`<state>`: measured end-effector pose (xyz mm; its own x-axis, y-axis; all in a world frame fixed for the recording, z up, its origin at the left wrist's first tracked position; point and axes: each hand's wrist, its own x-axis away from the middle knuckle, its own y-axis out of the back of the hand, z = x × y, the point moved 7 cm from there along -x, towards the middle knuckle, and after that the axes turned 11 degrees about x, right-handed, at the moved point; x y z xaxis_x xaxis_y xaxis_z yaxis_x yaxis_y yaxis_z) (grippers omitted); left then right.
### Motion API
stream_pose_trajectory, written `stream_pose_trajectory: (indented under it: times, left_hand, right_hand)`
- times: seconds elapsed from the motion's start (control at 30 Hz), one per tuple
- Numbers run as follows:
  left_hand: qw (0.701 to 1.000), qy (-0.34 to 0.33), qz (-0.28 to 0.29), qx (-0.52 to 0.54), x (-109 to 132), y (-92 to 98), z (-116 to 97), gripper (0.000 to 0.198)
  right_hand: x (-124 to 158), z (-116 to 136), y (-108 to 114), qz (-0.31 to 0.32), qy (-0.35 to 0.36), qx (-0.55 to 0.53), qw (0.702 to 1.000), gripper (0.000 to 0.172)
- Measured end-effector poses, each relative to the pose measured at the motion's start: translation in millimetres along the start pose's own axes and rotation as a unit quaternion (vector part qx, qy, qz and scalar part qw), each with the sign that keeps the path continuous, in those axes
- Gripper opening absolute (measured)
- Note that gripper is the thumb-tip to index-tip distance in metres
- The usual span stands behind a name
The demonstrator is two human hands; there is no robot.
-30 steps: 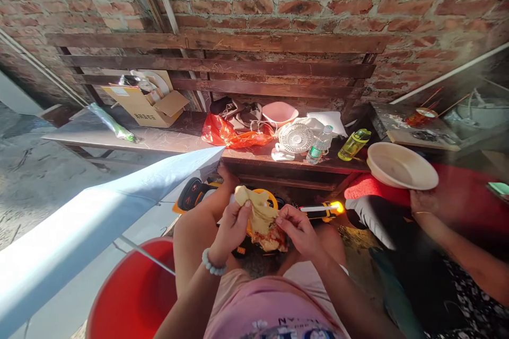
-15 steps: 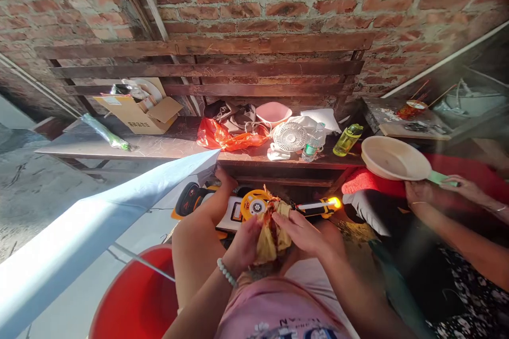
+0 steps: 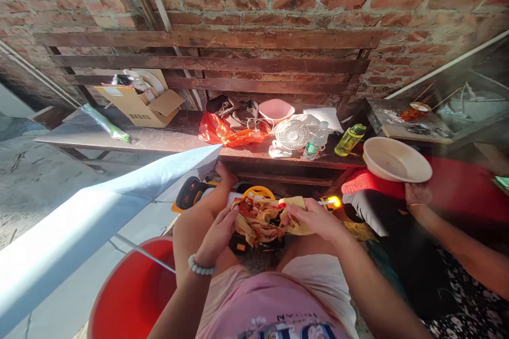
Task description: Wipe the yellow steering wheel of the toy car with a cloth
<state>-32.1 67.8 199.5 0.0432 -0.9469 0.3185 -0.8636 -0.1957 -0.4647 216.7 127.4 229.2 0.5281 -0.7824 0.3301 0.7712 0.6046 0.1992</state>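
Note:
Between my two hands stretches a limp, crumpled yellow-brown thing (image 3: 258,220) with ragged folds and reddish-brown patches; its kind I cannot make out. My left hand (image 3: 218,234), with a beaded bracelet at the wrist, has its fingers closed on the left edge. On the right end, a smoother pale yellow part is gripped by my right hand (image 3: 312,216). The thing is spread open above my lap and partly covers a white, black and yellow machine or toy (image 3: 189,198) behind it. A bright orange light (image 3: 334,202) glows beyond my right hand.
At the right a co-worker's hand (image 3: 419,194) holds a beige basin (image 3: 397,159). A bench (image 3: 175,140) carries a cardboard box (image 3: 139,108), red plastic bag (image 3: 212,130), fan (image 3: 292,134) and bottles. A red tub-like object (image 3: 133,291) stands at my left, below a pale blue sheet (image 3: 119,196).
My hands have moved apart, spreading the bunched yellow-brown thing sideways. The co-worker's other hand and the light green object by the basin have moved away to the right.

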Motion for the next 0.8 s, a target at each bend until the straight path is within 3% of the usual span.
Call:
stream_pose_trajectory:
  times: [0.07,0.13,0.23,0.3,0.37,0.5,0.6,0.67,0.8]
  left_hand:
    - [0.994,-0.003,0.015,0.108,6.5,3.3,-11.4,0.042]
    - [0.985,-0.009,0.028,0.172,11.3,1.4,-20.1,0.043]
    - [0.98,-0.005,0.017,0.2,12.8,-4.9,-19.0,0.046]
    - [0.978,0.003,-0.006,0.207,11.7,-6.5,-12.1,0.05]
    - [0.978,-0.003,-0.039,0.207,11.7,-2.6,-7.7,0.054]
    - [0.977,-0.055,-0.102,0.176,18.2,8.0,-18.8,0.051]
    - [0.979,-0.081,-0.1,0.158,23.3,-0.9,-32.6,0.05]
    - [0.983,-0.087,-0.073,0.146,24.9,-12.2,-38.7,0.048]
    - [0.99,-0.092,-0.009,0.11,25.8,-16.9,-48.1,0.051]
  right_hand:
    - [0.6,6.6,14.0,0.004,0.015,-0.121,0.992,0.05]
    - [-3.1,11.6,22.2,-0.037,0.063,-0.238,0.969,0.059]
    - [-12.6,2.0,0.0,-0.086,0.067,-0.323,0.94,0.064]
    - [-18.3,-7.5,-36.5,-0.023,0.004,-0.319,0.948,0.06]
    - [-19.3,-6.0,-48.8,-0.029,0.009,-0.295,0.955,0.051]
    - [-22.5,10.6,-8.6,-0.16,0.061,-0.177,0.969,0.047]
    - [-34.2,14.2,7.5,-0.192,0.06,-0.104,0.974,0.055]
    - [-41.9,9.7,-7.6,-0.166,0.057,-0.128,0.976,0.064]
    - [-40.2,6.0,-68.1,-0.016,0.055,-0.217,0.975,0.076]
